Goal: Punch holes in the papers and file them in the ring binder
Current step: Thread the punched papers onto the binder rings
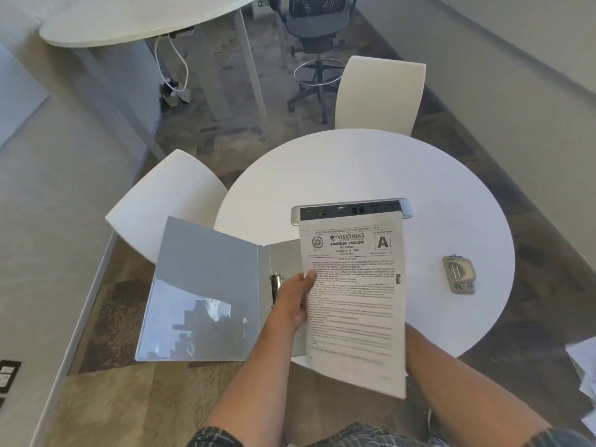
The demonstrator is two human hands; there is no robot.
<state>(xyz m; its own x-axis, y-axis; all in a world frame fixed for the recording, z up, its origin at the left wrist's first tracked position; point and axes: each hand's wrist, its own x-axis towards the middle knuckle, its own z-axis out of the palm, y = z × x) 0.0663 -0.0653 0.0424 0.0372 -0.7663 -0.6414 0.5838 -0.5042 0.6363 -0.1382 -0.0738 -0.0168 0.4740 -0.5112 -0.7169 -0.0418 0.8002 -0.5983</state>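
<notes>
I hold a printed stack of papers [354,304] upright over the near part of the round white table [371,169]. My left hand [295,301] grips its left edge, thumb on the front page. My right forearm [451,379] runs under the sheets, and the hand itself is hidden behind them. A grey ring binder [206,285] lies open to the left, its cover hanging past the table edge. Its metal rings [276,285] sit just left of my left hand. A grey hole punch [459,274] rests on the table to the right, apart from the papers.
A grey socket strip [351,210] sits mid-table, just behind the papers' top edge. Two white chairs [167,201] [380,95] stand at the left and far sides. More loose sheets [583,366] lie at the right edge. An office chair [317,43] and another table [129,21] stand beyond.
</notes>
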